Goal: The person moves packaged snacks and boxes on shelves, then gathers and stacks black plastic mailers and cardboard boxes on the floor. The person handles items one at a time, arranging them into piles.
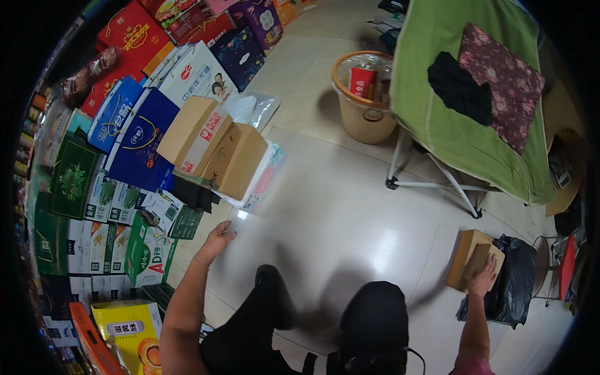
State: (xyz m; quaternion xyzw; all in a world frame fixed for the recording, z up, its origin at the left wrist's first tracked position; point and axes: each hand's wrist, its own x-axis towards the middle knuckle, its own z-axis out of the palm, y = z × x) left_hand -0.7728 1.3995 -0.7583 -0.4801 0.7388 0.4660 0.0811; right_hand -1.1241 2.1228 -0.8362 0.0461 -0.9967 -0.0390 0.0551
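Observation:
My left hand (221,238) hangs above the tiled floor with its fingers loosely curled and nothing visible in them. Ahead of it, an opened cardboard box (241,161) and a taped cardboard box (194,136) rest on a white and pastel package (262,183). On the right, my right hand (485,276) lies on a flap of a small cardboard box (461,258); whether its fingers grip the flap cannot be told. Against that box, on its right, is a black plastic bag (513,276).
Stacked milk cartons and gift boxes line the left, with a yellow box (126,323) near my left arm. A lined waste bin (368,119) stands beside a green folding cot (422,93), whose metal legs reach the floor. A red stool (566,267) is at far right.

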